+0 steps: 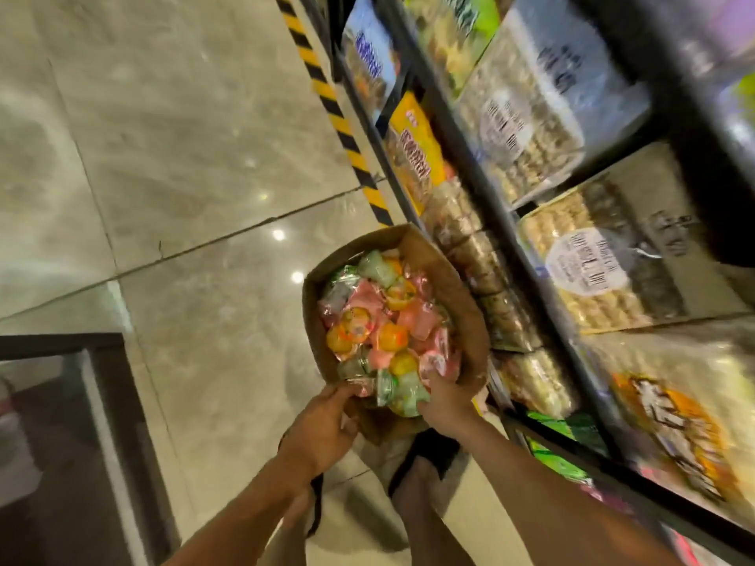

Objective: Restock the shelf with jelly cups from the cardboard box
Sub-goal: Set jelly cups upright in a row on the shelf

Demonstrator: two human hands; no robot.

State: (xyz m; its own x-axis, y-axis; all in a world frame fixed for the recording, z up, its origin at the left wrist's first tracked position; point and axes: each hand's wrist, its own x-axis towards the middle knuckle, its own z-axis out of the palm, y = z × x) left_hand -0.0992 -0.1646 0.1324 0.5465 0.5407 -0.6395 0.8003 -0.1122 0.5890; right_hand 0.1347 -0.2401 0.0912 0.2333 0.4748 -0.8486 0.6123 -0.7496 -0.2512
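An open cardboard box (457, 292) stands on the floor beside the shelf, filled with several pink, orange and green jelly cups (380, 320). My left hand (322, 426) grips the box's near edge, fingers curled over the rim. My right hand (443, 396) reaches into the box at its near right corner, its fingers down among the cups; whether it holds one is hidden. The dark metal shelf (490, 206) runs along the right, packed with bagged snacks.
Snack bags (580, 275) fill the shelf tiers. A yellow-black hazard stripe (339, 124) runs along the shelf base. A dark glass-topped cabinet (81, 422) stands at lower left. My feet in dark sandals (425, 459) are just behind the box. Glossy tiled floor spreads to the left.
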